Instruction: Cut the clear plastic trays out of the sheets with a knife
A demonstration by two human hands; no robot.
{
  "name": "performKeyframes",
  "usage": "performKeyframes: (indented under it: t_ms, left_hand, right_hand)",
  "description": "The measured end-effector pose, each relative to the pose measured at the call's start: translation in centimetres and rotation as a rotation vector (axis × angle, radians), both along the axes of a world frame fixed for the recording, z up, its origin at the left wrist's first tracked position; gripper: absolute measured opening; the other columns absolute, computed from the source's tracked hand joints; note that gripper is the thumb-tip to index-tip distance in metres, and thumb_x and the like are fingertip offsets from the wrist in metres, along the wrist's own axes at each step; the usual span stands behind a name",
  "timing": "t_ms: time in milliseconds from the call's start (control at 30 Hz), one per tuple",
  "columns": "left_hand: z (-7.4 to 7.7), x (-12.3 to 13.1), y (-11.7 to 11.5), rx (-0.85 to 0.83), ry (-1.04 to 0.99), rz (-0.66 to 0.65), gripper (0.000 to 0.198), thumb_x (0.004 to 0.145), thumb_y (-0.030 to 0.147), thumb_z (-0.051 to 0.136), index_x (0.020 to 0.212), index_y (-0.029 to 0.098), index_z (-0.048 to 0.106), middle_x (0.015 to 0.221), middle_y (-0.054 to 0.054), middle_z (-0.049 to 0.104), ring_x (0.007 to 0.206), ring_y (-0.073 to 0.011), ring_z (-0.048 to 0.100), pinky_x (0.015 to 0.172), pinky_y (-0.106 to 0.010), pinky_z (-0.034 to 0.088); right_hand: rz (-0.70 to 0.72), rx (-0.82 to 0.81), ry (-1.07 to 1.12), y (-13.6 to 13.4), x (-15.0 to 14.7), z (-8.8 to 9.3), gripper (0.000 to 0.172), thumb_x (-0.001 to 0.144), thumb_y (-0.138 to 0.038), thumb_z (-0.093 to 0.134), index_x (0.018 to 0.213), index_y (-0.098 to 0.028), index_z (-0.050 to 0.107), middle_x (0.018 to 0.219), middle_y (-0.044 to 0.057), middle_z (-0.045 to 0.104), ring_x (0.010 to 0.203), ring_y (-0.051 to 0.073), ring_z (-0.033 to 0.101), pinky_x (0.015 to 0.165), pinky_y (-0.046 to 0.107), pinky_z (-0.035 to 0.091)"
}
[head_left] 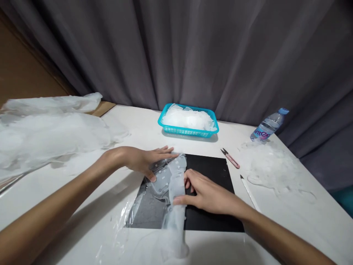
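At lower centre we flatten the white strip (175, 184) on the black mat (213, 221) — left hand (143, 161) spread, right hand (207, 194) pressing its edge (next move likely needs steady pressure).

Sheer white fabric (174, 191), seemingly gauzy, on matt black mat (212, 173).

Soft, even light from above; faint shadows lie under the arms, edges bow outward, and the curtain (193, 55) looks slightly blurred.
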State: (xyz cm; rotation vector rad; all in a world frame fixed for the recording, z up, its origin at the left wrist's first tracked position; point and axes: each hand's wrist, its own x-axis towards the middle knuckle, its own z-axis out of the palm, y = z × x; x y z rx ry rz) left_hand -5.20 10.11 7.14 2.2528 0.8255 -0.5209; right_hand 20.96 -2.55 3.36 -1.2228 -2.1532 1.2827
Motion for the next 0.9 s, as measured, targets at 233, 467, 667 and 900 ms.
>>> performKeyframes:
  t_ms: [233, 467, 667, 900]
  left_hand:
    - [-0.3, -1.0, 0.1, 0.042, -0.164, -0.021, 0.099, 0.081, 0.017, 0.081, 0.163, 0.045, 0.034, 0.177, -0.005, 0.022, 0.163, -0.0369, 0.019, 0.120, -0.060, 0.037]
    - [-1.1, 0.2, 0.0, 0.016, -0.265, -0.019, 0.082, 0.085, 0.021, 0.078, 0.158, 0.043, 0.048, 0.175, -0.004, 0.027, 0.163, -0.0368, 0.018, 0.124, -0.061, 0.032]
    - [-2.3, 3.3, -2.3, 0.129, -0.208, 0.102, 0.063, 0.105, 0.061, 0.050, 0.162, 0.036, 0.043, 0.178, -0.009, 0.016, 0.164, -0.0404, 0.014, 0.126, -0.063, 0.026]
    - [-1.7, 6.6, -10.1, 0.616, -0.283, 0.052, 0.065, 0.107, 0.063, 0.044, 0.144, 0.012, 0.059, 0.160, -0.026, 0.049, 0.150, -0.0458, 0.044, 0.119, -0.060, 0.038]
  right_hand:
    - [-0.121, -0.312, 0.312, -0.8, -0.6, 2.0, 0.043, 0.093, -0.052, 0.074, 0.097, -0.024, 0.042, 0.080, -0.008, 0.051, 0.066, 0.009, 0.051, 0.059, 0.020, 0.039]
    - [-0.024, -0.155, -0.134, -2.7, 2.9, 6.8, 0.029, 0.100, -0.033, 0.066, 0.122, -0.026, 0.049, 0.103, 0.000, 0.065, 0.071, 0.012, 0.065, 0.060, 0.022, 0.050]
    - [0.017, 0.255, -0.372, -4.1, 3.0, 5.3, 0.013, 0.099, -0.010, 0.054, 0.103, -0.020, 0.062, 0.100, 0.004, 0.068, 0.081, 0.018, 0.068, 0.069, 0.028, 0.051]
    - [0.038, 0.303, -0.567, -2.1, 7.7, 5.8, 0.020, 0.101, -0.010, 0.051, 0.111, -0.020, 0.065, 0.105, 0.006, 0.070, 0.092, 0.020, 0.068, 0.077, 0.030, 0.049]
